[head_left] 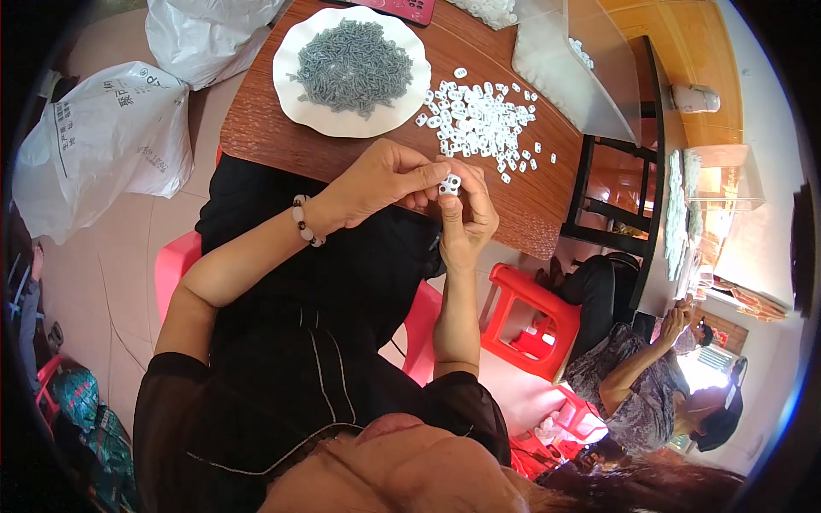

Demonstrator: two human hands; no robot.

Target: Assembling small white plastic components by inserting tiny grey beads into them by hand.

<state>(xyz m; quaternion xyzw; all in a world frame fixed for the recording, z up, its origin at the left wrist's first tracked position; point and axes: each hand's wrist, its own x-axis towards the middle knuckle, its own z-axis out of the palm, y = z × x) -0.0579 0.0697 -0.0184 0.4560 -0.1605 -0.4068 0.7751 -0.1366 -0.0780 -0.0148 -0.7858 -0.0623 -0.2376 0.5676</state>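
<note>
A small white plastic piece with round dark holes (450, 184) is held up just past the table's near edge. My right hand (470, 224) pinches it between thumb and fingers. My left hand (376, 184) is closed, its thumb and fingertips meeting at the left side of the piece; whatever else they grip is hidden. Just beyond my hands, a pile of similar white pieces (483, 120) is spread on the brown wooden table (248, 124). To its left stands a white plate with a wavy rim (291, 107), heaped with small grey ridged plastic pieces (355, 67).
White plastic sacks (103, 145) stand on the floor at the left. A pinkish-red phone-like object (406, 8) lies at the table's far edge, and a clear bin (590, 77) is at the far right. A red stool (530, 321) and a seated person (637, 376) are on the right.
</note>
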